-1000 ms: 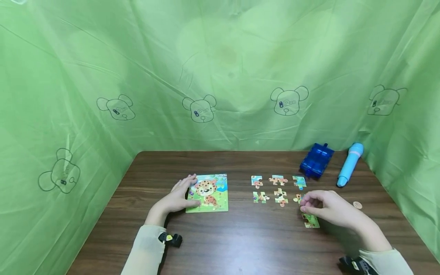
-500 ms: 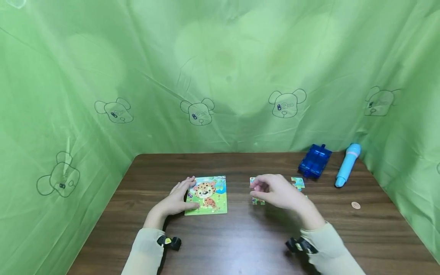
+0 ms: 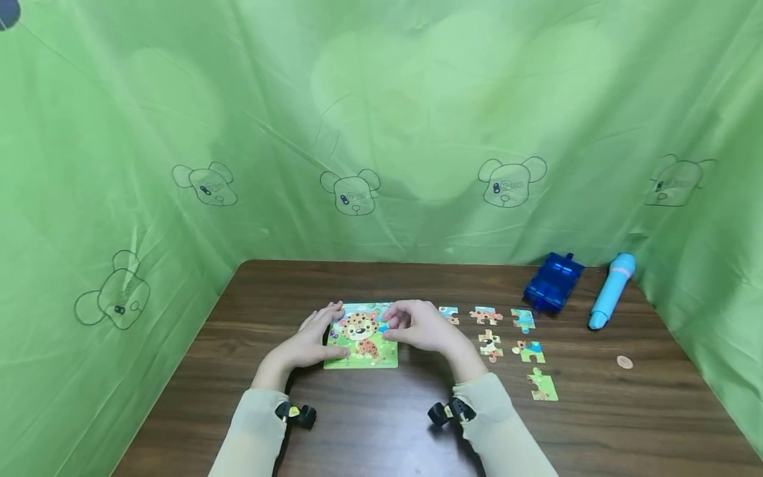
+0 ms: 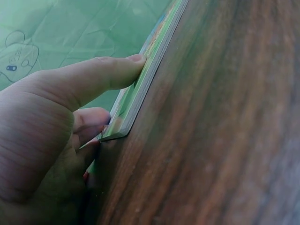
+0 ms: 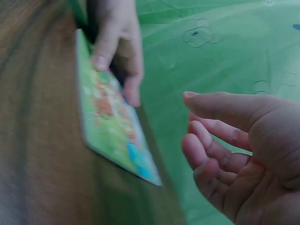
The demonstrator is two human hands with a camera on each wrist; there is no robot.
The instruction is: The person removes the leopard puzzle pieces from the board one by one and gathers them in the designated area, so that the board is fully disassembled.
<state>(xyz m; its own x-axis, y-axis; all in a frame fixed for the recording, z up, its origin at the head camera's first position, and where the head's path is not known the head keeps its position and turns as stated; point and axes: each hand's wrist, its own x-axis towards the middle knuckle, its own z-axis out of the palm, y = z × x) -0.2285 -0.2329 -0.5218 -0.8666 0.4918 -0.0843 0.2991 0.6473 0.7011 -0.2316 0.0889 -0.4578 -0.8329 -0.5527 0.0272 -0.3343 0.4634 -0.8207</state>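
Left hand (image 3: 311,341): rests flat on the left edge of the puzzle board (image 3: 361,334); fingers lie across the near-left corner, and in the left wrist view the thumb (image 4: 101,77) presses along the board's rim. Fingers straight, nothing grasped.

Puzzle board: leopard picture on a green ground, flat on the wooden table (image 3: 381,424), left of centre, between the two hands.

Right hand (image 3: 420,326): poised over the right edge of the board, fingers loosely curled. A small blue scrap shows at the fingertips in the head view; whether a piece is pinched there cannot be told. The right wrist view shows curled fingers (image 5: 211,150) with no piece visible, the board (image 5: 112,117) just beside them.

Loose puzzle pieces (image 3: 490,342): seven in view, flat on the table right of the right hand; three in a far row, two in the middle row, one alone nearer the table's front edge, apart from one another.

Blue box (image 3: 554,281): translucent, at the far right of the table.

Light blue pen-shaped toy (image 3: 611,291): lies just right of the box.

Small round token (image 3: 624,362): alone, near the right edge.

Green sheet (image 3: 381,132): printed with bear heads, hangs behind and beside the table.
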